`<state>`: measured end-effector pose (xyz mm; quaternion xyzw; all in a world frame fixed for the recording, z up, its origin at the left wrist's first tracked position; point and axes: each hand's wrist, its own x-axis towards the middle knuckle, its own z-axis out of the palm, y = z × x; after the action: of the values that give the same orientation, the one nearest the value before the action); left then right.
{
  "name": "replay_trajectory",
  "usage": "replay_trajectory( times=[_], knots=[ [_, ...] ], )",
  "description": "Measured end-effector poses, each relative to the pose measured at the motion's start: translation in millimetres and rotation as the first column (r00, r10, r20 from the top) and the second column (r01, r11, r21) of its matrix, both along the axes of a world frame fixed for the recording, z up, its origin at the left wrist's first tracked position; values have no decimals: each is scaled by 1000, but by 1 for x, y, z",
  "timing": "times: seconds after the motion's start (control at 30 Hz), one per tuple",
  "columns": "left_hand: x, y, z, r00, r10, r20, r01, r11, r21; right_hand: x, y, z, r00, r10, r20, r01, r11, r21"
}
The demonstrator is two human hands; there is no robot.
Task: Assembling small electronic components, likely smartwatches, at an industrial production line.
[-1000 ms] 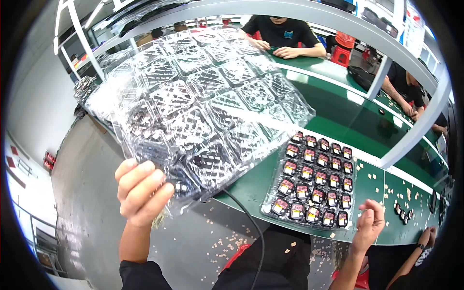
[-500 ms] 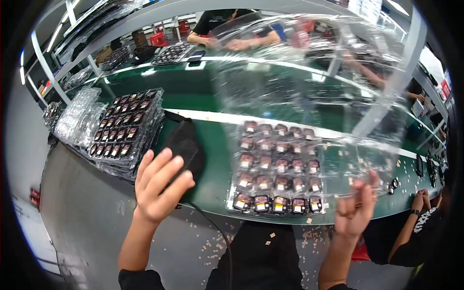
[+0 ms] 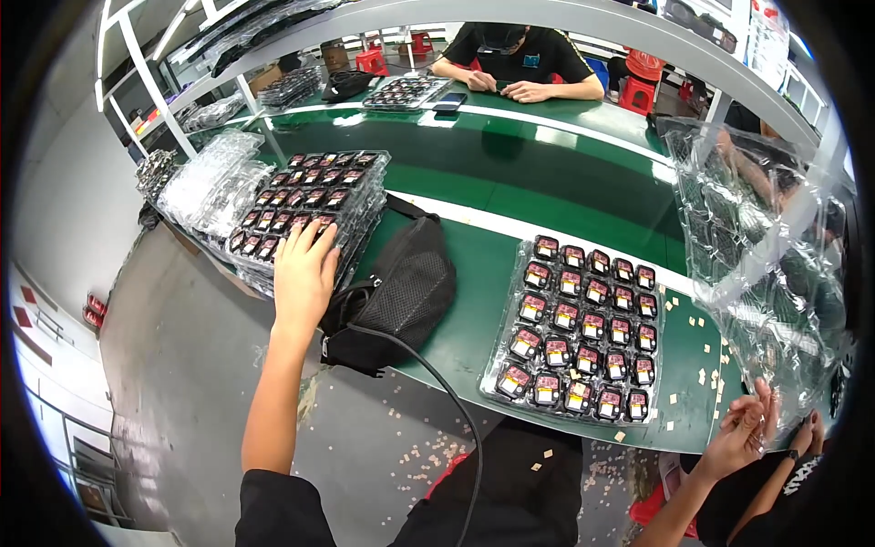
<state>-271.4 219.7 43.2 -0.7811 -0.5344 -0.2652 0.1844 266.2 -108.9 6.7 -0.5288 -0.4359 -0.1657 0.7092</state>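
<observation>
My right hand [image 3: 743, 430] pinches the lower edge of an empty clear plastic tray [image 3: 756, 246], which stands upright at the right. My left hand [image 3: 305, 269] reaches over the near right corner of a stack of filled trays [image 3: 314, 199], its fingers stretched out over small black devices in the top tray; whether the fingertips touch is hard to tell. Between my hands, a clear tray of black devices [image 3: 583, 328] with dark red labels lies on the green bench.
A black mesh bag [image 3: 406, 292] with a cable lies beside the stack. Empty clear trays [image 3: 214, 182] pile up at the far left. Small paper bits [image 3: 702, 374] dot the bench and floor. Across the bench sits a person [image 3: 519, 68]; another person's hands [image 3: 807, 433] are at right.
My right hand has swung the empty tray rightward, off the filled tray on the bench. My left hand has moved from beside the bag onto the stack. The view has turned leftward.
</observation>
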Motion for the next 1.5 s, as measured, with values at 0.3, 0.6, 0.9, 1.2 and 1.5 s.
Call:
replay_trajectory(
  times=[0.3,0.6,0.9,1.2,1.5],
  knots=[
    [-11,7,-2,997,-44,56,44,999,2,-14,16,-5,857,78,510,82,955,-284],
    [-13,-3,-1,997,27,75,-25,999,-26,-26,55,-5,728,421,541,-66,828,-556],
    [-3,-79,-14,926,-72,370,-74,927,367,-13,47,-7,644,494,584,71,722,-688],
    [10,-155,-122,655,191,731,-202,977,-74,-5,20,-29,654,428,624,227,675,-702],
    [85,-241,-216,427,353,833,192,865,-464,18,-8,-30,660,349,665,324,666,-671]
  ],
)
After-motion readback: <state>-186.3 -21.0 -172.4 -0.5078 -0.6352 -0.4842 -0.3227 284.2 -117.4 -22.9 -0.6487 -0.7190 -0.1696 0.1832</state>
